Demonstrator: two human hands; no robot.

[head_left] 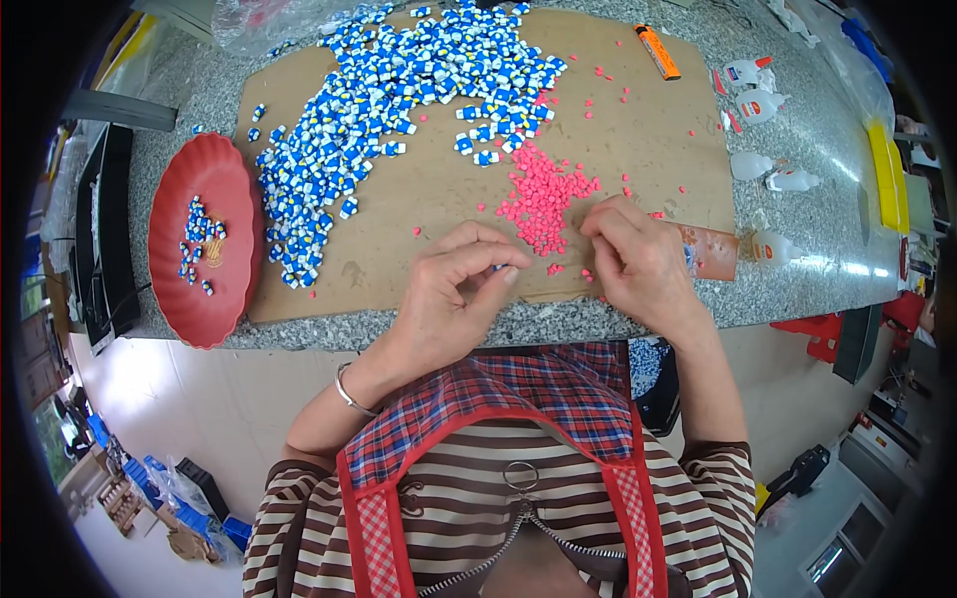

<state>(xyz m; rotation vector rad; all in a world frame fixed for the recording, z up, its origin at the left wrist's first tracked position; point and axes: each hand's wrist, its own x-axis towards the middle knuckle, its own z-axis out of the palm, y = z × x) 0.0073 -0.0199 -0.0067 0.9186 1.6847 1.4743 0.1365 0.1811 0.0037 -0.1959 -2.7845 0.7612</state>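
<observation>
My left hand (454, 284) is closed in a pinch at the cardboard's near edge. A bit of a small blue-and-white piece shows between its thumb and fingers. Just across from it, my right hand (643, 259) has its fingers curled and pressed together, beside the near right side of a heap of tiny pink pieces (543, 204). Whatever those fingertips hold, if anything, is hidden. Beyond and left of the pink heap spreads a large pile of small blue-and-white pieces (399, 90) with yellow marks.
Brown cardboard (638, 130) covers the granite worktop (827, 229). A red scalloped dish (164, 259) with several blue-and-white pieces stands at left. An orange box-shaped stick (658, 53) lies at far right. Several white glue bottles (760, 106) and an orange-brown flat sheet (720, 255) are on the right.
</observation>
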